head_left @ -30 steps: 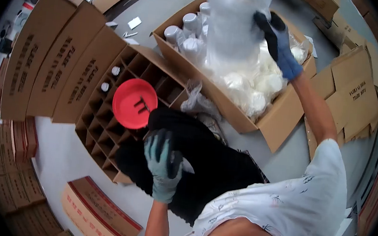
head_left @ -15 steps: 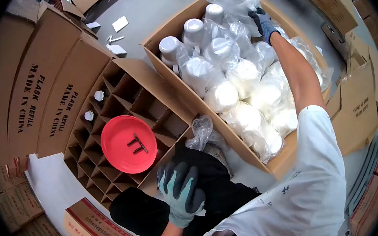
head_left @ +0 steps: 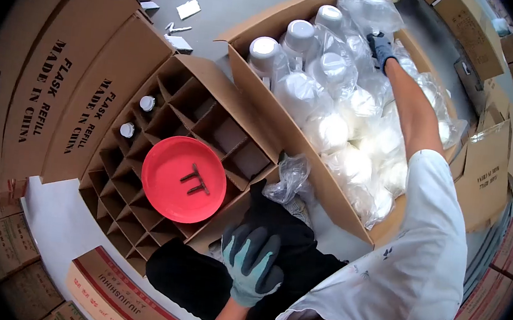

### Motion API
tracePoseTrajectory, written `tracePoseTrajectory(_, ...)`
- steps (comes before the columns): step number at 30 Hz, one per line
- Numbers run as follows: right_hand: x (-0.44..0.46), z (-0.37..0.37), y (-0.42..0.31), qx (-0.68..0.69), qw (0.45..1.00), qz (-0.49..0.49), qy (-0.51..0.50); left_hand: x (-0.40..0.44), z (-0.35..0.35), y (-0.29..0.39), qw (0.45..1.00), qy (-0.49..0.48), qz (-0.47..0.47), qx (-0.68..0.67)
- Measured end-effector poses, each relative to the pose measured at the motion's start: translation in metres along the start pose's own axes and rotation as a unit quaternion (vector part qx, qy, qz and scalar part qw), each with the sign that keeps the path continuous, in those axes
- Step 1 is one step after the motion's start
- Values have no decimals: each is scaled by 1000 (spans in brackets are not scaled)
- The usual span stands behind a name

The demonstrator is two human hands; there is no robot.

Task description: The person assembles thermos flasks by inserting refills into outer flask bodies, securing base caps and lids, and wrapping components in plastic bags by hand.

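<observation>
My left hand [head_left: 251, 264], in a grey and teal glove, is raised over my dark-trousered leg with its fingers curled; what it holds, if anything, is hidden. My right hand [head_left: 379, 48], gloved too, reaches into the far part of a long open carton [head_left: 307, 146], its fingers at a clear plastic bag [head_left: 369, 13]. Bagged white flask parts [head_left: 327, 130] fill that carton, with bare white cups [head_left: 299, 36] along its left. Nearer my left hand, a red round lid [head_left: 172, 170] with dark metal pieces [head_left: 196, 180] lies on a divided box [head_left: 169, 105].
Two white-capped items [head_left: 147, 103] stand in the divided box's cells. Tall carton flaps [head_left: 82, 106] rise at the left. A printed cardboard piece [head_left: 120, 295] lies at lower left. Flattened cartons [head_left: 483, 176] lean at the right. White scraps [head_left: 188, 9] lie on the floor.
The large clear bag my right hand held up high has come down to the carton's far end, and my right hand has lowered with it. My left hand stays curled over my leg.
</observation>
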State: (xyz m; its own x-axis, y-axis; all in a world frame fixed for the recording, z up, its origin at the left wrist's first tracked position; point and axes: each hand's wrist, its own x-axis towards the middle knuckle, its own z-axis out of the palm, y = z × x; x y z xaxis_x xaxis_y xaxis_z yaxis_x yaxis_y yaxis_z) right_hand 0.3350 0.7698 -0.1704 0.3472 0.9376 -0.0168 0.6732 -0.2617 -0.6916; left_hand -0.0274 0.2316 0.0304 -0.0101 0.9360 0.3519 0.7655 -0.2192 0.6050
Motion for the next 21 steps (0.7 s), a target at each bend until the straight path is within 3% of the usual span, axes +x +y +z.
tracePoseTrajectory(3,-30,-12,-4,-34,999,8,32,-4,-2,1,1000,-12,-1,-10)
tracePoseTrajectory(9,-31,-36,21,-259,964,-23,-60,-6,-3,-1,1000,-7,-4,-4)
tracePoseTrajectory(12,-27,-40,10,-438,889,-105,-88,-11,1,-5,1000,13,-6,-1)
tracePoseTrajectory(15,-39,-22,-40,-584,745,-318,-44,-20,-1,-6,1000,20,-9,9)
tracePoseTrajectory(16,-52,-11,-64,-562,720,-407,-13,-23,-2,-6,1000,13,-9,12)
tracePoseTrajectory(17,-81,-7,-107,-437,772,-461,-18,-25,-2,-6,1000,6,-9,13)
tracePoseTrajectory(18,-126,-11,-164,-344,788,-507,-63,-24,-3,-5,1000,5,-10,6)
tracePoseTrajectory(20,-164,46,-196,-227,750,-605,-144,-21,-5,-4,1000,7,-9,-14)
tracePoseTrajectory(21,-196,57,-217,-308,758,-526,-231,-23,-4,-4,1000,9,-10,-12)
